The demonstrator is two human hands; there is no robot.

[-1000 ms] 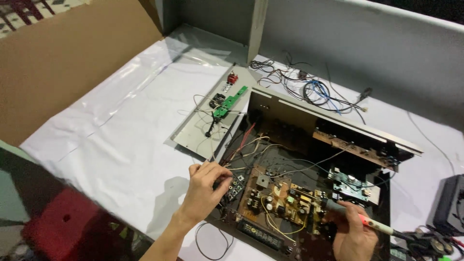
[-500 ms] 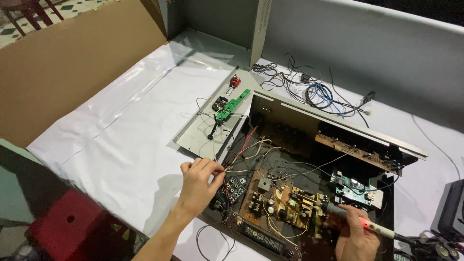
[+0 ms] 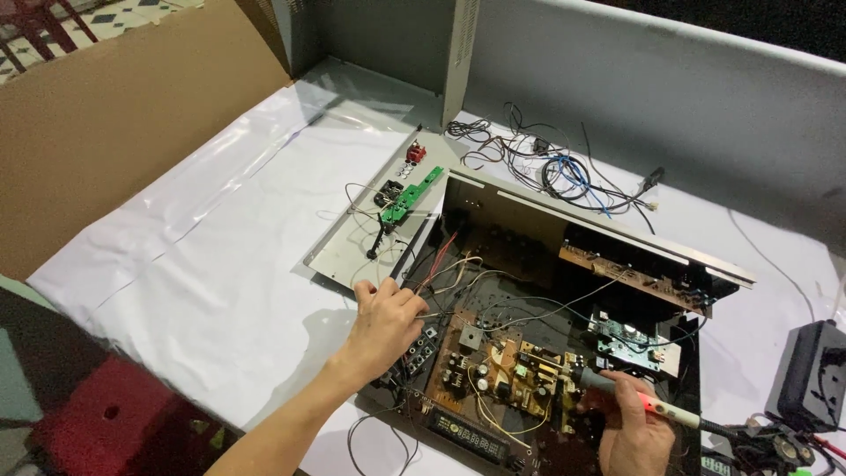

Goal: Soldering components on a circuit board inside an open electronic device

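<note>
Grip: right hand [image 3: 636, 432] holds soldering iron [image 3: 639, 401].

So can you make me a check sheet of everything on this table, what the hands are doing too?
Surface: table covered with white plastic sheet.
Job's things: open black chassis with a brown circuit board inside; soldering iron, its tip at the board's right edge.
Clutter: grey panel with a small green board; black box at right.
Hands: left hand rests on the chassis's left edge at the wires; right hand grips the soldering iron.
Cables: tangled wire pile behind the chassis; loose red and white wires inside it.
Surroundings: cardboard sheet at left, grey wall behind, red stool below.
</note>
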